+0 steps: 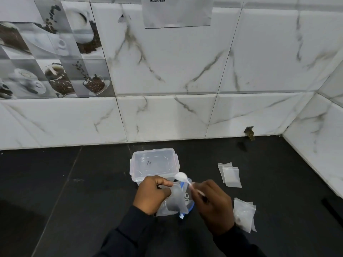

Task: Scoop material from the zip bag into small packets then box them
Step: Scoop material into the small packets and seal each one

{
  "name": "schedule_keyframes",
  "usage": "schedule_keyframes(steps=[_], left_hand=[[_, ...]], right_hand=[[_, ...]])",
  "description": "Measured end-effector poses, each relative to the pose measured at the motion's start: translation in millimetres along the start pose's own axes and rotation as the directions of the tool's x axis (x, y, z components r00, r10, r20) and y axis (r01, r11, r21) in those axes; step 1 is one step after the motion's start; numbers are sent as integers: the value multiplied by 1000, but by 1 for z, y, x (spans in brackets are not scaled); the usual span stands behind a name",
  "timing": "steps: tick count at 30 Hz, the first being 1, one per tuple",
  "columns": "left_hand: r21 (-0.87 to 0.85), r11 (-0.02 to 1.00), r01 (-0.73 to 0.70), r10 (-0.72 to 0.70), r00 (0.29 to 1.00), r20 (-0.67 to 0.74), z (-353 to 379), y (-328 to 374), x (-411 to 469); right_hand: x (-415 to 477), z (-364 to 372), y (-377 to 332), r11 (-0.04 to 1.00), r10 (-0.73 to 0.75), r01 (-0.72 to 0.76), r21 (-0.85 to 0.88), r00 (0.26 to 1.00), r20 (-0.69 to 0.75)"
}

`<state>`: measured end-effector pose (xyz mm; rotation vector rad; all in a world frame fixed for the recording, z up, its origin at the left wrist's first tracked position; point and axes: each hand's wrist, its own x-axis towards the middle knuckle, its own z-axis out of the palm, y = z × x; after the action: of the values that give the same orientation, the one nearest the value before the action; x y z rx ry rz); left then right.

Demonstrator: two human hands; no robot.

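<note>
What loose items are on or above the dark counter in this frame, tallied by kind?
Lidded clear plastic box: 1
Zip bag with blue seal: 1
White plastic spoon: 1
Flat small packets, far right: 2
Small packets in the pile by the right hand: at least 2, overlap hides the exact count
Total: at least 7

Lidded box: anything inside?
Through the clear lid, the box looks empty, with no packets visible. The left hand and the zip bag cover its front lower part, so that stays unchecked.
</note>
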<state>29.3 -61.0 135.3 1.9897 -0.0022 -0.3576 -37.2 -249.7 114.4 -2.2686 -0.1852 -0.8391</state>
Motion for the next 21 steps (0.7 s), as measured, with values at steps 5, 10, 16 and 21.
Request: schedule_keyframes(steps=[5,10,16,21], left_hand=[[-26,999,47,-47,999,-22,-13,-23,-7],[-40,995,88,-88,996,6,-11,-34,-16],[-75,996,56,-56,998,-6,-8,-23,-15],[-88,996,3,-10,997,-75,-15,-17,-9]], right_hand=[[13,-11,38,774,632,-632,-44,765,122],[-3,27,77,584,779,-785,-207,470,415],[5,66,78,581,758,-759,-293,375,534],[15,37,49,831,555,-485,-273,752,355]])
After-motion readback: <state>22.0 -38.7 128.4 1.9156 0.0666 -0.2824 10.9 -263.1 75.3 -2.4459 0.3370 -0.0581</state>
